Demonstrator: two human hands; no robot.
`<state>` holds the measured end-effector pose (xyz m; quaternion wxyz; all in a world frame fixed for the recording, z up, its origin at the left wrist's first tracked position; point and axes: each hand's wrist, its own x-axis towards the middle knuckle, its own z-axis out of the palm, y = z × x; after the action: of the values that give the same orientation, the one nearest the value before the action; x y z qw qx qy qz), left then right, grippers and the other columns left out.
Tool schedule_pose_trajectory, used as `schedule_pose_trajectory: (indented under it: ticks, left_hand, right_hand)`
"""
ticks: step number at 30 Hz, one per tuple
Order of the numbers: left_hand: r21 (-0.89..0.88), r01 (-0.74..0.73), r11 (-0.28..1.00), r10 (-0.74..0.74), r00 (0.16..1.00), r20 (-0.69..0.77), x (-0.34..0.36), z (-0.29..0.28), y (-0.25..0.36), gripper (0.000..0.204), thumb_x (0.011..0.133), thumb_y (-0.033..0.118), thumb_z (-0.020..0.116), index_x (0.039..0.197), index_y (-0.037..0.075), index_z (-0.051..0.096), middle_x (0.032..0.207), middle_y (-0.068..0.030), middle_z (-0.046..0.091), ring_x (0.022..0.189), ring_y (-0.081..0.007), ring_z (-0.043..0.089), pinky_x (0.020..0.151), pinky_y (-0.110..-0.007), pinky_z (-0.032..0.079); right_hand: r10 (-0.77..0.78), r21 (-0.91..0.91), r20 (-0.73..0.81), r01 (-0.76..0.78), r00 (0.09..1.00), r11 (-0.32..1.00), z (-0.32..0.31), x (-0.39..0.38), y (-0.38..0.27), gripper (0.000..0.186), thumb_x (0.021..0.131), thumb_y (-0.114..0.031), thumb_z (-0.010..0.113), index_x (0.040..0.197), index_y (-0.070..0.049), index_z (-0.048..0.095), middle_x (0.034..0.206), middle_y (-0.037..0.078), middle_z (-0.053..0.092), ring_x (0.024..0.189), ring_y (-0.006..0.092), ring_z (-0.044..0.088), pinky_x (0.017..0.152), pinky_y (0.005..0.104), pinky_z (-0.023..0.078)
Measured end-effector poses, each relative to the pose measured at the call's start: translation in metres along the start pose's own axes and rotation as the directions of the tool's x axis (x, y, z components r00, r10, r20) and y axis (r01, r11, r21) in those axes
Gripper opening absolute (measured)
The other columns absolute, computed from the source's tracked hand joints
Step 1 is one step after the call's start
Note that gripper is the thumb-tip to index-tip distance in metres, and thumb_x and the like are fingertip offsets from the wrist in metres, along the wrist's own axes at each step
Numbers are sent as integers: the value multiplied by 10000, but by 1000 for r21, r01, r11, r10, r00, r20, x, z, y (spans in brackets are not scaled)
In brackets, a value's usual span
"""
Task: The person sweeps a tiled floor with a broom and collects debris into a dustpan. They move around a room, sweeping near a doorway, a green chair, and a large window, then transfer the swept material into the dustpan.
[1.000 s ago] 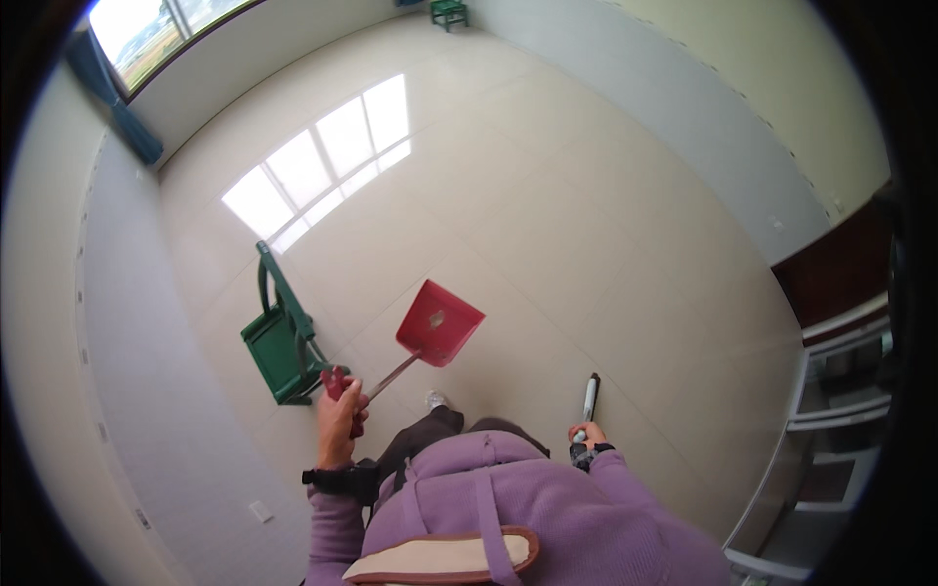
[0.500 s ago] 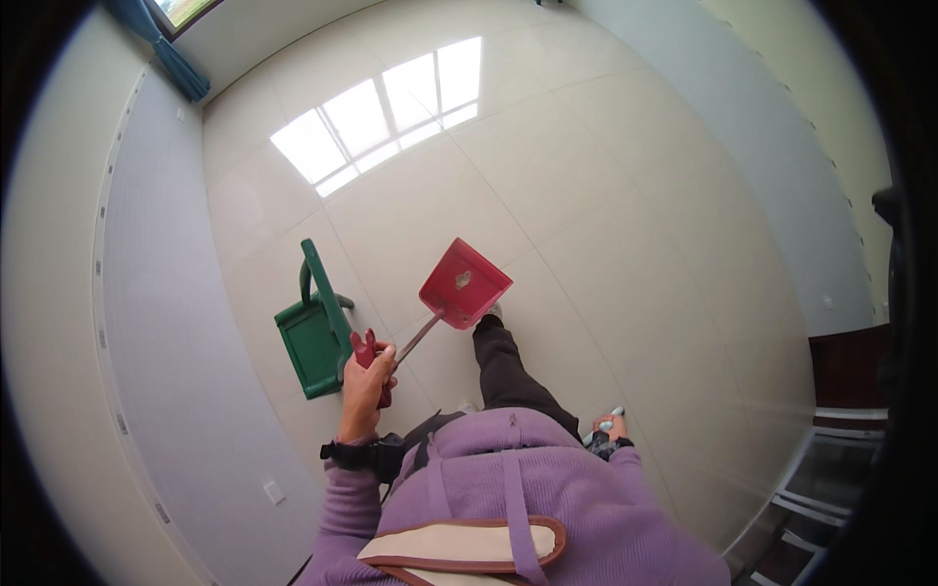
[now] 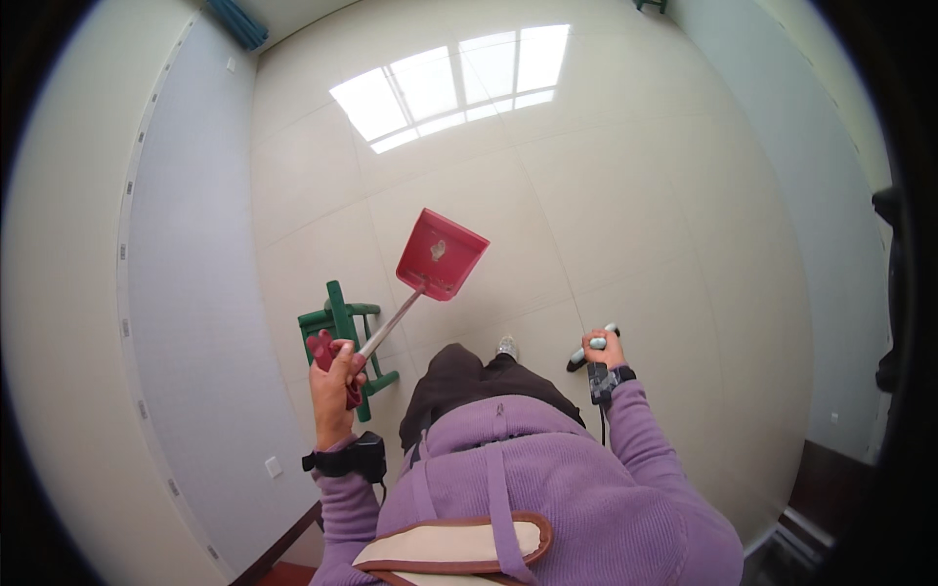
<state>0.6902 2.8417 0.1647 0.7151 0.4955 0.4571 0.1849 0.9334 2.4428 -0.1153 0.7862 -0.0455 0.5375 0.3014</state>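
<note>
A long-handled red dustpan [image 3: 443, 256] hangs out in front of me, with a pale scrap and some small bits in its pan. My left hand [image 3: 335, 391] is closed around the red grip at the top of its metal handle. In my right hand [image 3: 603, 348], fingers wrapped, is a short-looking pale blue tool with a black end [image 3: 576, 360]; its kind I cannot make out. Behind and beside the left hand stands a small green chair [image 3: 337, 314], partly hidden by the hand and the dustpan handle.
Light floor tiles [image 3: 459, 176] reflect a bright window. A pale panelled wall [image 3: 195, 244] runs along the left, another [image 3: 743, 107] along the right. A blue curtain [image 3: 237, 23] hangs at the far left. A dark green furniture leg [image 3: 652, 5] shows at the far edge.
My right hand has come forward and out from beside my body, bringing the pale blue tool into clearer view. The dustpan has shifted slightly left, and the green chair now shows from another angle.
</note>
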Motion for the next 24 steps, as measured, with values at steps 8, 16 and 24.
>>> schedule_pose_trajectory:
  ticks: [8,16,24]
  left_hand:
    - [-108,-38,993,31,998,-63,95,45,19,140,927,156,571,992,40,528,666,29,453,551,-37,401,503,-194,395]
    - [-190,39,981,-62,992,-113,263,-11,125,148,920,169,582,979,46,524,649,36,435,557,-41,412,502,-203,394]
    - [-167,104,981,-135,973,-186,334,-80,168,164,902,177,606,971,53,524,636,37,437,562,-52,433,497,-206,393]
  right_hand:
    - [-88,-341,40,96,995,935,228,81,13,221,810,45,483,693,-85,349,561,4,388,455,125,426,475,260,424]
    - [38,-647,120,49,992,761,432,167,207,200,845,41,471,737,-75,348,584,-7,390,447,84,404,412,233,383]
    - [384,-618,122,-233,915,751,496,208,334,132,905,-21,486,829,-94,406,590,-25,362,459,48,368,357,168,327]
